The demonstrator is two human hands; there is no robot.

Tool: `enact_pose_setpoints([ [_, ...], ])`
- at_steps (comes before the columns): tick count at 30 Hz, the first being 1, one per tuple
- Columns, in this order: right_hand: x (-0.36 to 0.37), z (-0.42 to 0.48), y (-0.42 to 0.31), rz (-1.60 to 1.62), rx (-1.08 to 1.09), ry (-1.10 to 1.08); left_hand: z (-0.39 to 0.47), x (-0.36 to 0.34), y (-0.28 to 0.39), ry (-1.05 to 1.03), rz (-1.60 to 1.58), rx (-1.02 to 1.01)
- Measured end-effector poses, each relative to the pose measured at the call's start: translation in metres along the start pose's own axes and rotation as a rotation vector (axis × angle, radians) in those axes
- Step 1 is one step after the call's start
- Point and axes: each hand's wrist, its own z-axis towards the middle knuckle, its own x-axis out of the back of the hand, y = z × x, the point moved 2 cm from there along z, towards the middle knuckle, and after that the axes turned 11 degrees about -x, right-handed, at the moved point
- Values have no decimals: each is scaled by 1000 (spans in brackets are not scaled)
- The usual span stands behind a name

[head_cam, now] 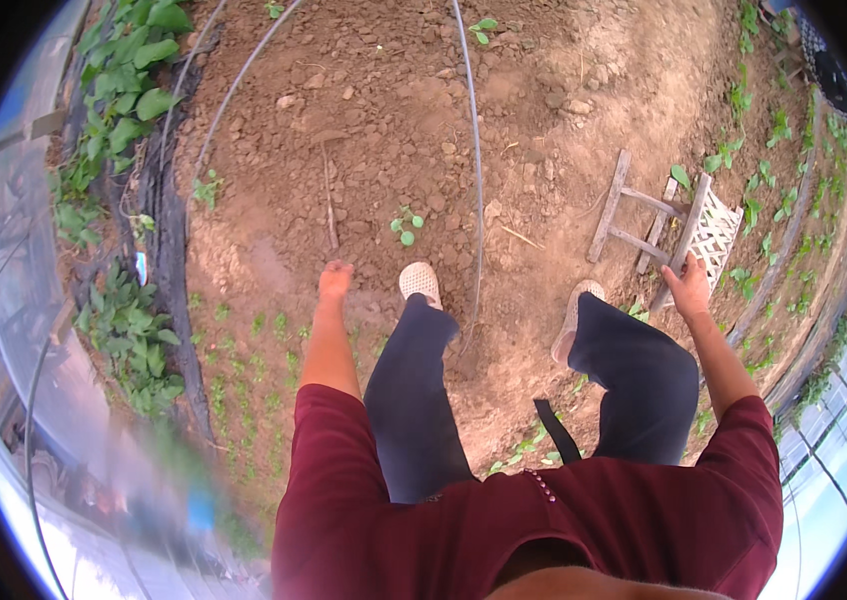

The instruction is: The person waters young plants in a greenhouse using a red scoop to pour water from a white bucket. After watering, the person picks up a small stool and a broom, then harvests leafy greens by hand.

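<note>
My right hand (pixel 688 287) grips the edge of a small wooden stool (pixel 682 217) with a woven white strap seat. The stool is tipped on its side, its weathered legs pointing left over the soil. My left hand (pixel 336 279) hangs low over the ground, fingers seemingly curled; whether anything is in them is unclear. Just beyond it lies a thin stick or tool handle (pixel 330 199), its near end close to my fingertips. A young seedling (pixel 406 225) grows in loose soil ahead of my left shoe (pixel 420 282).
A thin hoop rod (pixel 474 142) arches across the bed between my feet. Small seedlings (pixel 251 367) grow in rows at lower left. Leafy plants (pixel 123 330) and black sheeting (pixel 168 247) line the left side. More plant rows (pixel 776 195) run along the right.
</note>
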Motion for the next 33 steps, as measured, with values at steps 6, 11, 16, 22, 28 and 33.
enact_pose_setpoints([
  [6, -7, 4, 3, -32, 94, 148, 71, -36, 3, 198, -75, 123],
  [11, -10, 7, 7, 3, 115, 137, 86, -70, 20, 339, 32, 220],
  [16, -12, 5, 14, 5, 117, 124, 104, -110, 19, 301, -14, 251],
  [22, -14, 17, 1, 80, 127, 137, 108, -91, 34, 400, -459, 79],
  [28, 23, 12, 25, 416, -375, -38, -2, 9, 10, 227, -415, -12],
  [33, 78, -30, 109, 637, -437, 60, -156, 77, 22, 37, 115, 126],
])
